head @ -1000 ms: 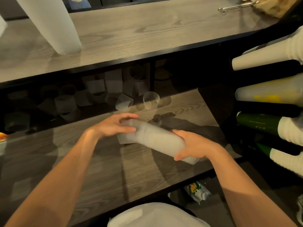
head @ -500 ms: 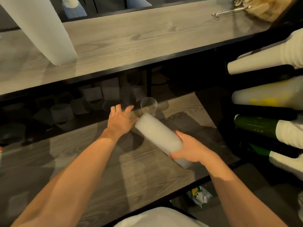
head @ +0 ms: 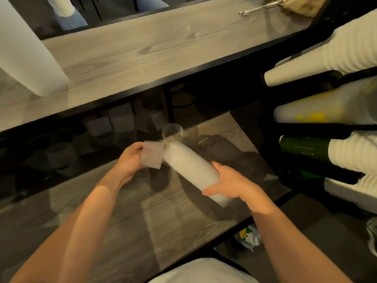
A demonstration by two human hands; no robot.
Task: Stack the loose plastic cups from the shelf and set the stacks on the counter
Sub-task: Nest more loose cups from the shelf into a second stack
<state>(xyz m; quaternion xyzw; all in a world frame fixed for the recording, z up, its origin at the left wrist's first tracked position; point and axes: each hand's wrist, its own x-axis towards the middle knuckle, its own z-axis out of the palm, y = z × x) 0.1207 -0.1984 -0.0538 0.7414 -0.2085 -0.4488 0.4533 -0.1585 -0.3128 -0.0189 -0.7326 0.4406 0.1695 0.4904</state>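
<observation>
Now loose cup in left hand's grip, touching right hand's gripped stack.

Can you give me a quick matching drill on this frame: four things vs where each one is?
Things:
1. single cup
2. cup stack
3. tall white stack
4. clear cup

Places:
A. standing on the counter, at its left end
B. upright on the shelf, behind the hands
C. gripped by the right hand
D. held by the left hand, at the open end of the cup stack

Pairs: 1-D, 2-C, 3-A, 4-B
</observation>
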